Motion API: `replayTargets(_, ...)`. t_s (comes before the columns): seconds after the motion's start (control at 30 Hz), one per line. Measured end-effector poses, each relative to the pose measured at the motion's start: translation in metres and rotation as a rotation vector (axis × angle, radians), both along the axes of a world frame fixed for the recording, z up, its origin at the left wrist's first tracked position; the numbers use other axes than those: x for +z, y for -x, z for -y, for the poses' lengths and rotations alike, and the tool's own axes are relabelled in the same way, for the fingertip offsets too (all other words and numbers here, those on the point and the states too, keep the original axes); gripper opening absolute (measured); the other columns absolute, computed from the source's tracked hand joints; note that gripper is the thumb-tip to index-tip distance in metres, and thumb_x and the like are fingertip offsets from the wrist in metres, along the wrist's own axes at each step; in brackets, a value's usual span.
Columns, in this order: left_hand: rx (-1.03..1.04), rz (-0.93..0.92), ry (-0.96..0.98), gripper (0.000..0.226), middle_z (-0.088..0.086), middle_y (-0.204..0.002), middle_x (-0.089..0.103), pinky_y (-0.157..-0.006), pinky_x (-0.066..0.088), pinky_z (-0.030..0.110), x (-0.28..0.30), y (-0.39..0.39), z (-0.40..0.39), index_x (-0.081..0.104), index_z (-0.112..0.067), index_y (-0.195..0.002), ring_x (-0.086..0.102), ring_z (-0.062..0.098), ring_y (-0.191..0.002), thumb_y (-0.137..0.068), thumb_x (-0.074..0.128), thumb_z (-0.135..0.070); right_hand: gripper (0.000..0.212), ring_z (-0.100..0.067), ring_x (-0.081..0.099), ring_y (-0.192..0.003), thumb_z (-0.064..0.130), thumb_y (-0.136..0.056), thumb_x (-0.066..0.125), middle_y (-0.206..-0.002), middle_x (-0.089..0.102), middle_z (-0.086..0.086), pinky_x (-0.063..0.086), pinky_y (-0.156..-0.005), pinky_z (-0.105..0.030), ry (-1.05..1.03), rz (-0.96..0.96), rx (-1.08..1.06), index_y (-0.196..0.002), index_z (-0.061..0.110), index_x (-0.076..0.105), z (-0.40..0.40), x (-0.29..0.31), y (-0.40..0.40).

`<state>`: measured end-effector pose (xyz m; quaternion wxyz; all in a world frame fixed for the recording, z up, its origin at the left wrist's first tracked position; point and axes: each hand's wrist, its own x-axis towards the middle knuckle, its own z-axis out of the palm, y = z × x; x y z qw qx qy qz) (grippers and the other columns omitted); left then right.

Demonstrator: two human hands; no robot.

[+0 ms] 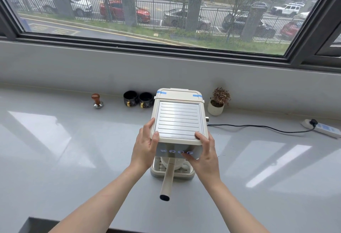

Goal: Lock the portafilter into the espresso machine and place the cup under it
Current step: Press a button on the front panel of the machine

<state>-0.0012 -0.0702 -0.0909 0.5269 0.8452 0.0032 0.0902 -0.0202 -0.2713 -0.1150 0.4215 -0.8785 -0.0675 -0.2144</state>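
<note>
At frame centre: I am gripping the espresso machine (178, 122).
Left hand (145, 146): clasping its left edge.
Right hand (204, 151): holding its right corner, fingers over the buttons.
Portafilter (168, 179): handle is pointing toward me.
Cup (173, 162): sitting beneath.

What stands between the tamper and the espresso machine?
Two black cups, side by side, between tamper and machine, in the head view.

My coffee machine (178, 122) sits in the middle of the picture. It is cream, with a shiny ridged metal top and four little blue buttons on the front. The filter handle (167, 181) is locked in under it and its long cream stick points down toward me. A white cup (180, 165) sits under it on the drip tray.
</note>
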Motion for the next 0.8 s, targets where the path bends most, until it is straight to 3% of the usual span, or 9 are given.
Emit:
replayTargets(0.07, -0.006, 0.0, -0.002, 0.051, -0.016, -0.139, 0.04, -0.098, 0.039, 0.035, 0.002, 0.001, 0.0, 0.027, -0.044, -0.137, 0.04, 0.007, -0.125, -0.087, 0.027, -0.055, 0.077, -0.018, 0.048, -0.124, 0.027, -0.069, 0.082, -0.146, 0.036, 0.001, 0.052, -0.078, -0.03, 0.011, 0.006, 0.015, -0.126, 0.041, 0.033, 0.004, -0.001, 0.0)
replayTargets(0.23, -0.012, 0.005, 0.0, 0.05, -0.022, -0.133, 0.037, -0.096, 0.037, 0.031, 0.004, 0.001, 0.0, 0.028, -0.043, -0.136, 0.039, 0.002, -0.122, -0.087, 0.028, -0.055, 0.078, -0.009, 0.045, -0.125, 0.019, -0.072, 0.081, -0.146, 0.036, 0.007, 0.035, -0.078, 0.0, 0.042, 0.0, 0.064, -0.129, 0.042, 0.033, 0.014, -0.005, -0.001)
replayTargets(0.3, -0.012, 0.002, -0.002, 0.05, -0.021, -0.132, 0.037, -0.095, 0.037, 0.031, 0.004, 0.001, -0.001, 0.028, -0.044, -0.136, 0.039, 0.002, -0.121, -0.087, 0.028, -0.055, 0.078, -0.009, 0.046, -0.124, 0.019, -0.072, 0.081, -0.145, 0.037, 0.007, 0.034, -0.078, 0.002, 0.04, -0.02, 0.062, -0.128, 0.044, 0.033, 0.016, -0.004, -0.001)
replayTargets(0.4, -0.013, -0.004, -0.004, 0.05, -0.022, -0.132, 0.037, -0.094, 0.038, 0.032, 0.005, 0.002, -0.001, 0.028, -0.045, -0.135, 0.04, 0.003, -0.12, -0.087, 0.027, -0.055, 0.075, -0.008, 0.049, -0.12, 0.019, -0.073, 0.08, -0.145, 0.04, 0.008, 0.04, -0.081, -0.007, 0.05, -0.043, 0.081, -0.126, 0.047, 0.035, 0.019, 0.004, 0.001)
replayTargets(0.5, -0.014, 0.003, -0.008, 0.05, -0.022, -0.132, 0.036, -0.093, 0.038, 0.032, 0.005, 0.001, -0.001, 0.027, -0.045, -0.135, 0.04, 0.002, -0.12, -0.086, 0.027, -0.056, 0.069, -0.007, 0.051, -0.118, 0.011, -0.073, 0.078, -0.138, 0.049, 0.007, 0.051, -0.089, -0.027, 0.061, -0.06, 0.086, -0.122, 0.047, 0.044, 0.026, 0.02, 0.003)
replayTargets(0.57, -0.014, 0.008, -0.012, 0.05, -0.022, -0.132, 0.037, -0.095, 0.039, 0.033, 0.004, 0.001, -0.001, 0.027, -0.045, -0.135, 0.04, 0.004, -0.121, -0.086, 0.027, -0.056, 0.056, -0.003, 0.05, -0.117, 0.007, -0.073, 0.076, -0.131, 0.055, 0.008, 0.051, -0.092, -0.037, 0.1, -0.03, 0.063, -0.117, 0.037, 0.057, 0.033, 0.034, 0.004)
replayTargets(0.63, -0.007, 0.0, -0.022, 0.05, -0.021, -0.132, 0.037, -0.096, 0.041, 0.036, 0.004, 0.0, 0.0, 0.027, -0.045, -0.135, 0.041, 0.007, -0.122, -0.086, 0.027, -0.056, 0.037, -0.006, 0.055, -0.114, 0.007, -0.077, 0.075, -0.124, 0.06, 0.008, 0.052, -0.09, -0.038, 0.094, 0.029, 0.039, -0.107, 0.027, 0.066, 0.037, 0.059, 0.005)
replayTargets(0.8, 0.009, 0.01, -0.01, 0.052, -0.019, -0.135, 0.039, -0.096, 0.04, 0.036, 0.006, 0.001, 0.001, 0.029, -0.043, -0.135, 0.041, 0.009, -0.124, -0.085, 0.026, -0.056, 0.018, -0.024, 0.065, -0.1, 0.0, -0.087, 0.063, -0.105, 0.068, -0.01, 0.053, -0.086, -0.037, -0.317, 0.342, 0.103, -0.1, 0.013, 0.066, 0.024, 0.185, 0.04)
